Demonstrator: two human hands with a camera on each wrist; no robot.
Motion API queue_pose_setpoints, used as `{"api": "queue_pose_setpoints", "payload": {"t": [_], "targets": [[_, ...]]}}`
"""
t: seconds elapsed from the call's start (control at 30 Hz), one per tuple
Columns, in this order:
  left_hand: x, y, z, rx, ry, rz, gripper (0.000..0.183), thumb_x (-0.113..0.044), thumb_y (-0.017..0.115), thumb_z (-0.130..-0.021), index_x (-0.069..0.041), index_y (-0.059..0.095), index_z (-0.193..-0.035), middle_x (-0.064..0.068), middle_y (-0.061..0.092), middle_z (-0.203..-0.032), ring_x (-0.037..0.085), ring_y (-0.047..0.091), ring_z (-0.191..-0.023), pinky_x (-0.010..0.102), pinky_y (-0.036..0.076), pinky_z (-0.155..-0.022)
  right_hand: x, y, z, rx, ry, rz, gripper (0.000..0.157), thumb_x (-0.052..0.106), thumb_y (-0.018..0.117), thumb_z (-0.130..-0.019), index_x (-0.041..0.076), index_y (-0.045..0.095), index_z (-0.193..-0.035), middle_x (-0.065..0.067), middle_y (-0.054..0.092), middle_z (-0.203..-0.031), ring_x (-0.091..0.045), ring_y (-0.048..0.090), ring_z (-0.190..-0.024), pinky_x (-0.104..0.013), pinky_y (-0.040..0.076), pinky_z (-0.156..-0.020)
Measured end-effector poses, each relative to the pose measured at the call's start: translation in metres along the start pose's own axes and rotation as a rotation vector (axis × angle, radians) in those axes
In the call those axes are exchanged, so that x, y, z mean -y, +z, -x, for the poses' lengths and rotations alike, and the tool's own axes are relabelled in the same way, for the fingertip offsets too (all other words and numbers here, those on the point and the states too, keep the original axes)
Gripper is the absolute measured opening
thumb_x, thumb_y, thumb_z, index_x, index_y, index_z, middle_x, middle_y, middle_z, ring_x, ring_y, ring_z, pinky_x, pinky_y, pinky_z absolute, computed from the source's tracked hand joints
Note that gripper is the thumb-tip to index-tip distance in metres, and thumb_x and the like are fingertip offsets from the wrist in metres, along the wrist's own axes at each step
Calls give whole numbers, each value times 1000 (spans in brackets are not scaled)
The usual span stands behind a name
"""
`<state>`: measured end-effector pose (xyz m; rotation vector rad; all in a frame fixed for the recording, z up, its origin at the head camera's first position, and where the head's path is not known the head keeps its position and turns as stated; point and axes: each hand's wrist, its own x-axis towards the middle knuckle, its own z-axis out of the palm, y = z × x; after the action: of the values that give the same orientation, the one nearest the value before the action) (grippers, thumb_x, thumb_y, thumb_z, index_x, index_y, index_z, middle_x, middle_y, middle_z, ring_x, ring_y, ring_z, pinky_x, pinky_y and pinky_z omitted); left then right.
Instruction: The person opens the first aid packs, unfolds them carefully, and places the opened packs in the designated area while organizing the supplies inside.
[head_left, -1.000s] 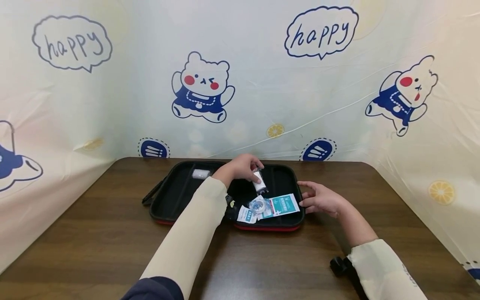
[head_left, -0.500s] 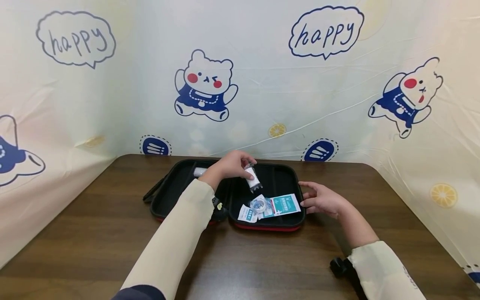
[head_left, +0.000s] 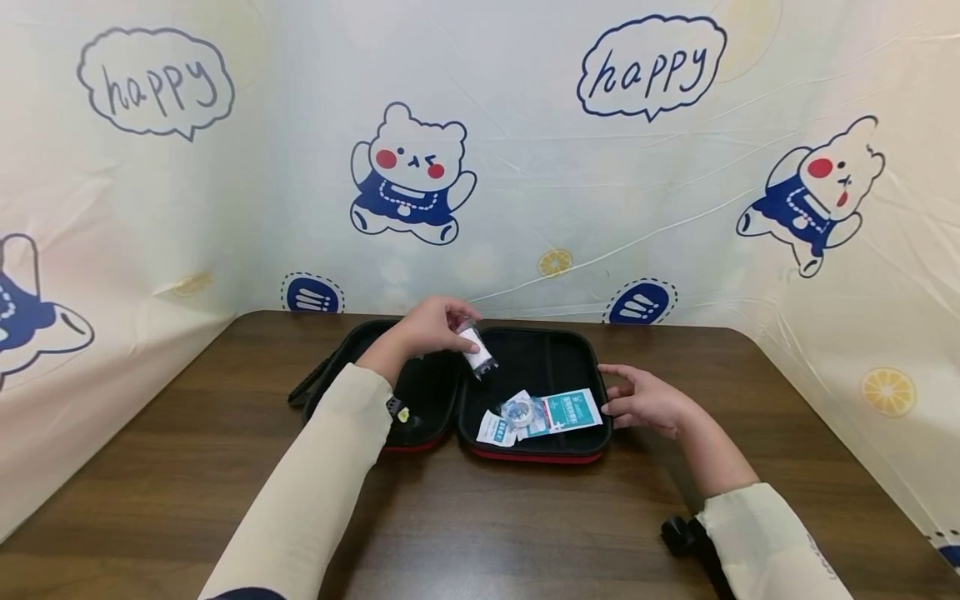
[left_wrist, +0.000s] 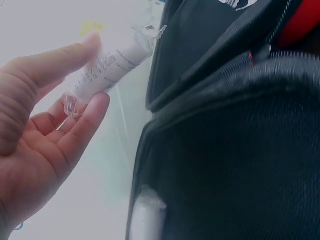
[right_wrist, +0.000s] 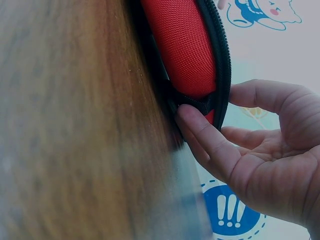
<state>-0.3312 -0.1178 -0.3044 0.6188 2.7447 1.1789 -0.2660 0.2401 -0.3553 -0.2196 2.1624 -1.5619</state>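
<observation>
My left hand (head_left: 426,327) pinches a white bandage roll in clear wrapping (head_left: 477,350) between thumb and fingers, above the middle of an opened black case with red outer sides (head_left: 517,346). Printed marks show on the wrapped roll in the left wrist view. My right hand (head_left: 648,402) rests against the case's right side, fingers fairly straight; in the right wrist view the thumb meets the zipped rim and a finger touches the red side (right_wrist: 185,50). A second white roll (left_wrist: 149,217) lies in the left half, hidden by my arm in the head view.
In the right half lie a teal-and-white packet (head_left: 573,410), a round clear-wrapped item (head_left: 519,412) and a small white packet (head_left: 495,429). A dark strap (head_left: 306,385) sticks out at the case's left. Behind the wooden table (head_left: 570,525) hangs a printed curtain (head_left: 525,167).
My left hand has moved left with the wrapped bandage roll, from over the right half to the middle of the case. The right hand stays at the case's right side.
</observation>
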Motion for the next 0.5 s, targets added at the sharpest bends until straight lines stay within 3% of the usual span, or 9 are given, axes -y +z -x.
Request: {"api": "queue_pose_setpoints", "payload": {"t": [0.27, 0.5], "targets": [[7, -19, 16, -65, -26, -15, 44, -22, 83, -79, -15, 69, -120, 9, 62, -109, 27, 54, -96, 36, 54, -81, -2, -2, -1, 3, 5, 7, 80, -1, 64, -88, 1, 16, -153, -31, 46, -129, -24, 60, -93, -36, 57, -82], [14, -37, 30, -111, -66, 19, 47, -19, 83, -79, -11, 67, -123, 13, 61, -109, 29, 54, -98, 35, 55, -79, -2, -3, -2, -18, 15, 0, 78, -2, 63, -88, 3, 19, -153, -30, 47, -129, -25, 60, -94, -37, 56, -83]]}}
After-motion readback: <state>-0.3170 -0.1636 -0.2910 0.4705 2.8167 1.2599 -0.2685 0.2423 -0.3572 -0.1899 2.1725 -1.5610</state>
